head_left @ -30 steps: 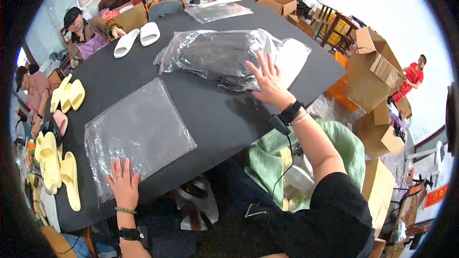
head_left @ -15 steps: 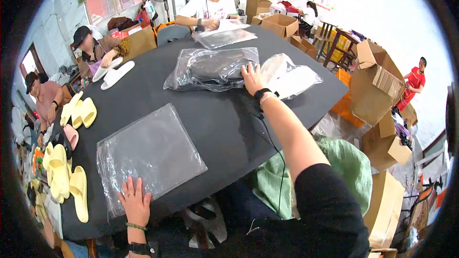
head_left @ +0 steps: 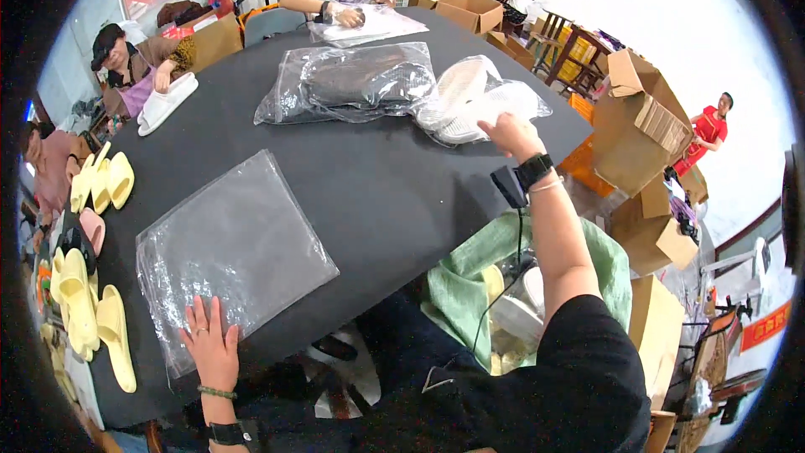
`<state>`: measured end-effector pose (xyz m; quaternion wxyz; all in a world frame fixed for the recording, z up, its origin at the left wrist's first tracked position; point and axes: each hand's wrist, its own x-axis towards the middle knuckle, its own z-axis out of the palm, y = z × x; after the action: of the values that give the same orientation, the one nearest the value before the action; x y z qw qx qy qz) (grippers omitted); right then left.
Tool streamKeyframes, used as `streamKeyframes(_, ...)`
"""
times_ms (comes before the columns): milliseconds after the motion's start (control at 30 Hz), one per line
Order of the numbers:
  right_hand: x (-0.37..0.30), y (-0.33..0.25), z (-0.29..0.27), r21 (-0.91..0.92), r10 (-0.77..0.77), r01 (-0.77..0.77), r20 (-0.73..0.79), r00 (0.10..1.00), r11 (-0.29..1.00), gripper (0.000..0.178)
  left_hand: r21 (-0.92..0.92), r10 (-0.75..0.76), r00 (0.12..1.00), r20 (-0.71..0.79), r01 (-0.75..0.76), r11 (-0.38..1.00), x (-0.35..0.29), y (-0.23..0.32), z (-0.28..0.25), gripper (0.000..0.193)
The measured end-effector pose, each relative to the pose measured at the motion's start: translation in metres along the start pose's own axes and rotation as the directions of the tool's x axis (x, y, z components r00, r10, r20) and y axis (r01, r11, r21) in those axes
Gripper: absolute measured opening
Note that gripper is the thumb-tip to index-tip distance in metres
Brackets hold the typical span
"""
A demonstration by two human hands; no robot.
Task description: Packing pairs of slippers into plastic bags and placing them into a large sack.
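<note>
My left hand [head_left: 211,344] lies flat with fingers spread on the near corner of a stack of clear plastic bags [head_left: 243,231] on the dark table. My right hand [head_left: 513,136] is curled over the near right edge of clear-bagged white slippers [head_left: 465,101]; its fingertips are hidden, so I cannot tell what is in them. A black device on a cable [head_left: 509,187] hangs at that wrist. Left of the white pair is a clear bag of dark slippers [head_left: 360,84]. Below my right forearm, a green sack [head_left: 453,281] stands open with slippers inside.
Yellow slippers [head_left: 117,335] and a pink slipper [head_left: 92,231] line the table's left edge. One co-worker handles white slippers [head_left: 168,103]; another across the table handles clear bags [head_left: 369,27]. Cardboard boxes [head_left: 620,130] stand on the right.
My right hand has left the dark slippers' bag, moving right and nearer to the white pair's edge, its fingers now curled. My left hand stays flat. The view has shifted, showing the sack's inside.
</note>
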<state>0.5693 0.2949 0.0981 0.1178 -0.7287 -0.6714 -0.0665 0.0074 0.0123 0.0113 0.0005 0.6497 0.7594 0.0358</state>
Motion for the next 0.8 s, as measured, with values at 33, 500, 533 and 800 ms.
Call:
streamKeyframes(33, 0.003, 0.006, 0.004, 0.072, 0.061, -0.072, 0.145, 0.988, 0.995, 0.061, 0.011, -0.007, 1.000, 0.002, 0.007, 1.000, -0.002, -0.001, 0.001, 0.056)
streamKeyframes(500, 0.091, 0.018, 0.070, 0.067, -0.160, 0.173, -0.166, 0.973, 0.983, 0.058, 0.093, 0.013, 1.000, 0.004, -0.013, 0.996, 0.000, -0.006, 0.017, 0.054)
streamKeyframes(533, 0.083, 0.020, 0.059, -0.012, -0.248, 0.248, -0.060, 0.967, 0.969, 0.053, 0.079, 0.036, 0.999, -0.037, -0.033, 0.996, -0.001, -0.010, 0.018, 0.053)
streamKeyframes(800, -0.127, 0.088, 0.042, 0.683, -0.287, 0.201, 0.013, 0.958, 0.702, 0.023, 0.125, 0.157, 0.981, -0.115, -0.143, 0.982, 0.009, -0.032, 0.033, 0.050)
